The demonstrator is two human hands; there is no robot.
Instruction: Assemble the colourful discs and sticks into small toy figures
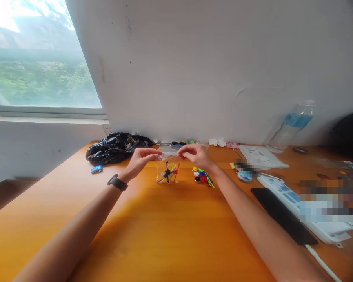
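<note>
My left hand point(139, 161) and my right hand point(198, 156) face each other over the table, fingers closed in a pinch. Between them stretches the top edge of a clear plastic bag point(168, 156), one hand at each end. Inside the lower part of the bag are thin coloured plastic pieces point(167, 174), among them black, red, yellow and blue ones. Just right of the bag, below my right hand, lies a small pile of coloured plastic pieces point(202, 177) with round ends. My left wrist wears a black watch point(117, 182).
A black plastic bag point(114, 148) and a small blue packet point(97, 169) lie back left. To the right are a white power strip point(288, 194), a dark phone-like slab point(282, 215), a paper sheet point(261, 156) and a clear bottle point(291, 127). The wall point(188, 78) closes off the back.
</note>
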